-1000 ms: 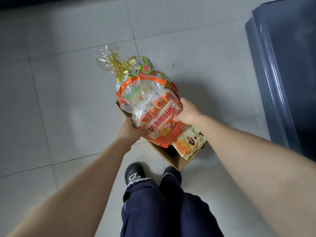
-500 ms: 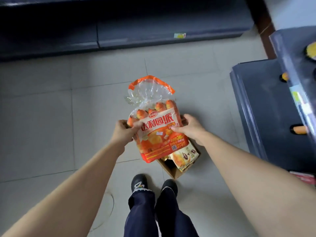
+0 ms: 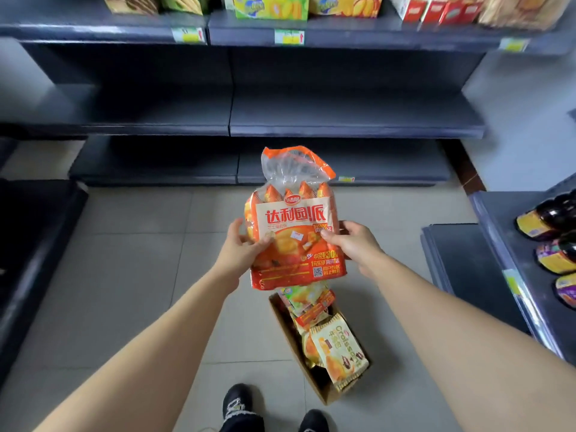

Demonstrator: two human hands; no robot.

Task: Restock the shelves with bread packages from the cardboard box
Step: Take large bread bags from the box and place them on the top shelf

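I hold an orange bread package [image 3: 294, 232] upright in front of me, above the floor. My left hand [image 3: 241, 247] grips its left edge and my right hand [image 3: 352, 243] grips its right edge, thumbs on the front. Below it on the tiled floor stands the cardboard box [image 3: 288, 335], with a croissant package [image 3: 338, 353] and other bread packs sticking out. Straight ahead are dark grey shelves: a bare middle shelf [image 3: 355, 120] and a bare bottom shelf [image 3: 343, 169].
The top shelf [image 3: 343, 29] carries boxes and packs of snacks. A shelf unit at the right [image 3: 514, 275] holds dark jars [image 3: 551, 219]. Another dark unit [image 3: 28, 244] stands at the left. My shoes [image 3: 238, 403] are beside the box.
The view has tilted up from the floor to the shelves. The orange package has risen off the box and now stands upright between both hands.
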